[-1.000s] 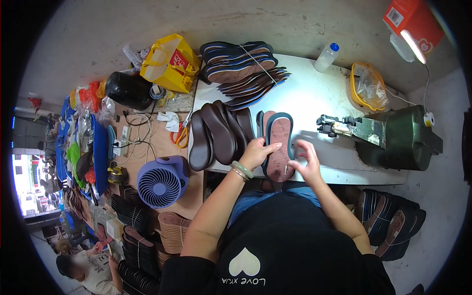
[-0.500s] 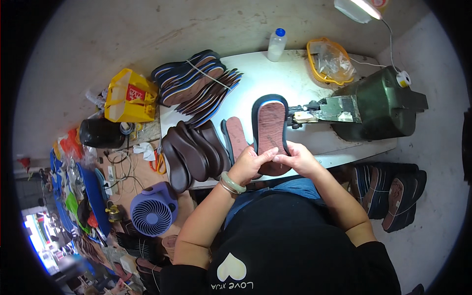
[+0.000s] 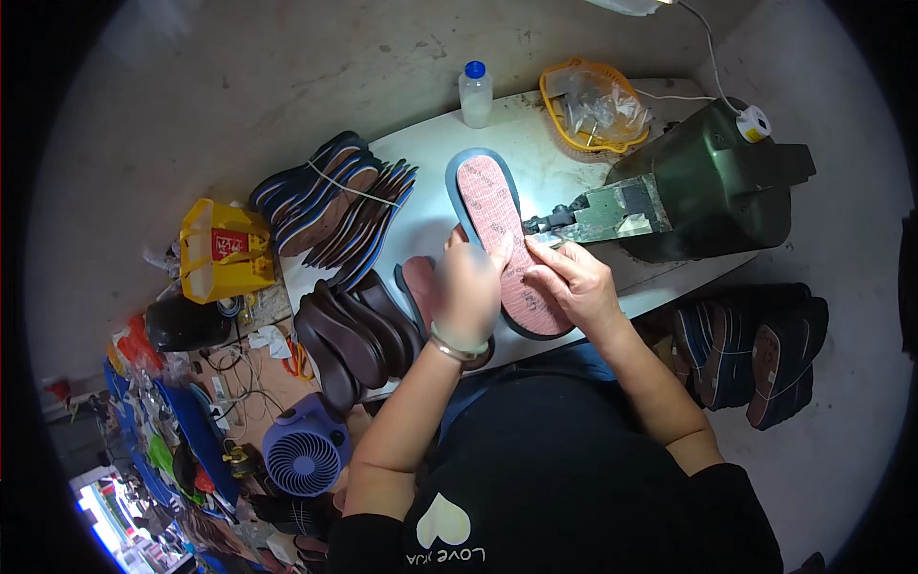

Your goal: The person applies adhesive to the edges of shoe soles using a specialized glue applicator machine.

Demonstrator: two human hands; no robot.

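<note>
Bare grey concrete floor (image 3: 287, 77) surrounds a white worktable (image 3: 535, 182); lamp (image 3: 626, 6) overhead.

A yellow carton-like package (image 3: 222, 251) with a red-and-white label (image 3: 229, 245) on its side stands well to the left of the fingers (image 3: 481, 251), beyond the stacked soles at the table's edge. Up and to the right of the fingers, a yellow basket (image 3: 585, 107) holds crumpled clear plastic wrapping (image 3: 602, 105). Straight above the fingers, at the table's far edge, a small clear bottle (image 3: 474, 94) with a blue cap stands upright; any label on it is too small to tell.
</note>
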